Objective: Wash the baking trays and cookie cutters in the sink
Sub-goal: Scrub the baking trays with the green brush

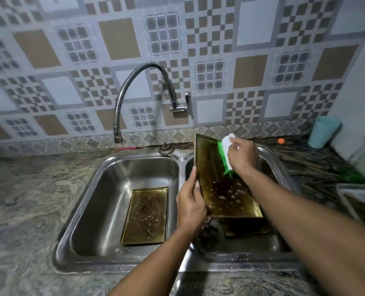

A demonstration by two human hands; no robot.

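Standing tilted in the right basin of the sink (104,199), the soapy baking tray (218,189) looks stiff, thin, light and slippery; a second tray (145,216) lies flat in the left basin. The left hand (191,201) pinches the tilted tray's left rim, probably the surest hold, while the right hand (241,157) grips the brush (226,146), bristles pressed on the tray's face.

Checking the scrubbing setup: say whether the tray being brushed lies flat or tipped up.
Tipped up: the left hand grips the tray by its edge, far end raised above the sink rim, near end down inside.
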